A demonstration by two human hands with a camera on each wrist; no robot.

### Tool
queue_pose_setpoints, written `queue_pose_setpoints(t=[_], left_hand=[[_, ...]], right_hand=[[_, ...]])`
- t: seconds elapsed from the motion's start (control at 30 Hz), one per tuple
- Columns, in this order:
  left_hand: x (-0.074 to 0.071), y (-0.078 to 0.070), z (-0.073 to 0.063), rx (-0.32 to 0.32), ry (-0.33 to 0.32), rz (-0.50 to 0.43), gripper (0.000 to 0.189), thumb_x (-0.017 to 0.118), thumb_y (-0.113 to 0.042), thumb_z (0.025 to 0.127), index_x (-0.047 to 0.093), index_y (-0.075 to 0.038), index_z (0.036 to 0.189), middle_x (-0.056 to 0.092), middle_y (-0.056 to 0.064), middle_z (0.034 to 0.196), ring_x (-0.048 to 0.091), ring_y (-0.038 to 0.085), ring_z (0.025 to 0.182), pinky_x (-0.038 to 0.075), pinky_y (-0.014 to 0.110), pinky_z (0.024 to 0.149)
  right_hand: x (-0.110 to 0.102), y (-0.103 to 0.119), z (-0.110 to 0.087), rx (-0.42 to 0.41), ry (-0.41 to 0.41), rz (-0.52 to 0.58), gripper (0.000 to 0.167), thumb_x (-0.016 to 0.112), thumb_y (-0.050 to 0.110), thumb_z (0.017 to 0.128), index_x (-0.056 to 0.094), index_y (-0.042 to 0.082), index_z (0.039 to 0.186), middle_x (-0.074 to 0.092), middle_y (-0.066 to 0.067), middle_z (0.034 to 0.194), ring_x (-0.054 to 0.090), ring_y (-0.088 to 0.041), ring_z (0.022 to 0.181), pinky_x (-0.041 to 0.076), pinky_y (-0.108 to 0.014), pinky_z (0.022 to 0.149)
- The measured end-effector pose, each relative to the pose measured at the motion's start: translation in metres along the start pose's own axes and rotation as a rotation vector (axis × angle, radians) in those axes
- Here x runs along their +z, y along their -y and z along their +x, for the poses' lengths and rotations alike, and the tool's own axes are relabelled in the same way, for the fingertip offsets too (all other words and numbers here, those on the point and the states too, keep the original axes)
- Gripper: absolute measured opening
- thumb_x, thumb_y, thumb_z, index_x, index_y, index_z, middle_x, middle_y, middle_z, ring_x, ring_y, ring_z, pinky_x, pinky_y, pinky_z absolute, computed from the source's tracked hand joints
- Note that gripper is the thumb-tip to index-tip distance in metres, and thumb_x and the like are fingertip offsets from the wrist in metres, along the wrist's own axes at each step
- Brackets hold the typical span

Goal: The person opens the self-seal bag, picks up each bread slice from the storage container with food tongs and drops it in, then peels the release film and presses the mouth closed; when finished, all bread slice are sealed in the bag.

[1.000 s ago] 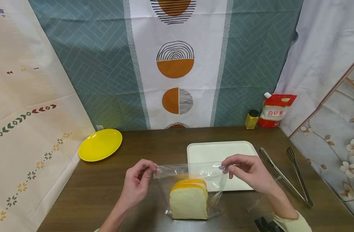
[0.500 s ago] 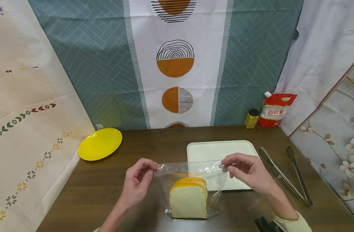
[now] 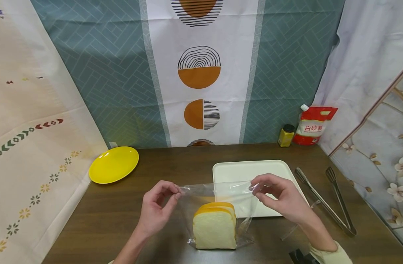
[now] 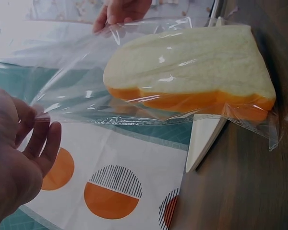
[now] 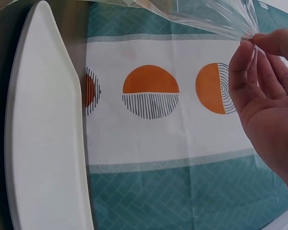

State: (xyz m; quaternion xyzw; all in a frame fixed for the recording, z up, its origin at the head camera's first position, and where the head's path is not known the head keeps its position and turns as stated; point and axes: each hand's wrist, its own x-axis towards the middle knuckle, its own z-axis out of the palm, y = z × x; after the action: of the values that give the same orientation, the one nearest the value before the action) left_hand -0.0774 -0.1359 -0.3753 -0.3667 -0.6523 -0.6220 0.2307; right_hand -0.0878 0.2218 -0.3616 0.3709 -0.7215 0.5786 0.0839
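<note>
A clear plastic bag [image 3: 201, 190] stands on the table with slices of bread [image 3: 214, 229] upright inside it. At the bag's upper left corner, my left hand [image 3: 156, 209] pinches the film between thumb and fingers. The opposite upper corner is pinched by my right hand [image 3: 282, 196], and the top edge is stretched between the two. In the left wrist view the bread [image 4: 187, 62] shows through the film, its orange crust facing down. The right wrist view has the gathered bag corner [image 5: 240, 24] between thumb and forefinger.
Behind the bag lies a white tray [image 3: 254, 170]. To its right are metal tongs [image 3: 323, 201] and a thin clear strip [image 3: 290, 231]. A yellow plate [image 3: 114, 165] sits at the far left. A yellow jar [image 3: 286, 136] and a red pouch [image 3: 313, 125] stand at the back right.
Little differs. My right hand has shifted very slightly, its thumb and fingers a bit differently placed at the bag's corner. The bread and the left hand's hold stay where they were.
</note>
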Motion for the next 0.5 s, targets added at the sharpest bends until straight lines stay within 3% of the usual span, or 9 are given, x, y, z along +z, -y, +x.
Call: queue_pose_setpoints(t=[0.13, 0.5], left_hand=[[-0.0002, -0.0005, -0.0002, -0.025, -0.005, -0.024, 0.025, 0.061, 0.026, 0.084, 0.058, 0.006, 0.099, 0.065, 0.016, 0.091, 0.065, 0.021, 0.080, 0.056, 0.026, 0.075], [0.0002, -0.0013, -0.0003, -0.051, -0.001, -0.025, 0.019, 0.057, 0.022, 0.089, 0.055, 0.005, 0.097, 0.063, 0.015, 0.091, 0.064, 0.021, 0.080, 0.056, 0.026, 0.074]], right_hand=[[0.0021, -0.0003, 0.0003, -0.035, -0.021, 0.012, 0.043, 0.066, -0.025, 0.080, 0.063, -0.003, 0.117, 0.067, -0.014, 0.099, 0.066, -0.019, 0.085, 0.056, -0.024, 0.078], [0.0013, -0.0001, -0.0001, -0.001, -0.008, 0.037, 0.039, 0.063, -0.023, 0.084, 0.064, -0.002, 0.117, 0.068, -0.013, 0.099, 0.067, -0.019, 0.083, 0.056, -0.026, 0.068]])
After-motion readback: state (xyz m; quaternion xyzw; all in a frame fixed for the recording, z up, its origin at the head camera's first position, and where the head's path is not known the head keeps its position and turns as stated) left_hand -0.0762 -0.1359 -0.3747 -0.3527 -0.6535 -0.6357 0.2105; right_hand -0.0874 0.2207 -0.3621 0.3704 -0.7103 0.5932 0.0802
